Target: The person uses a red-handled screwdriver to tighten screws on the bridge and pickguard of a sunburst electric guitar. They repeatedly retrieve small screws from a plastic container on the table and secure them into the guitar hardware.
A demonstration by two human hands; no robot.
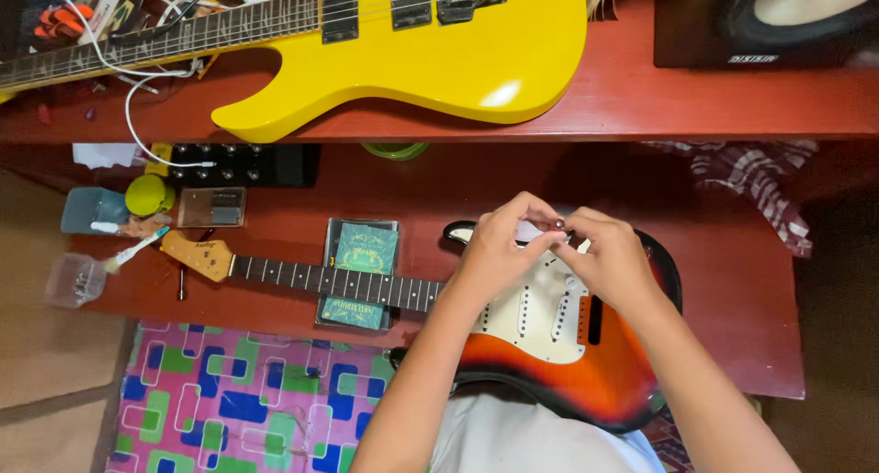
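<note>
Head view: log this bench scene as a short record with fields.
Left hand: left hand pinching a small dark part at its fingertips
Right hand: right hand meeting it at the same part
Beneath hands: sunburst guitar with white pickguard, lying flat
Under neck: green packets
Upper shelf: yellow guitar
Surface: red bench
Floor: patterned mat
</note>
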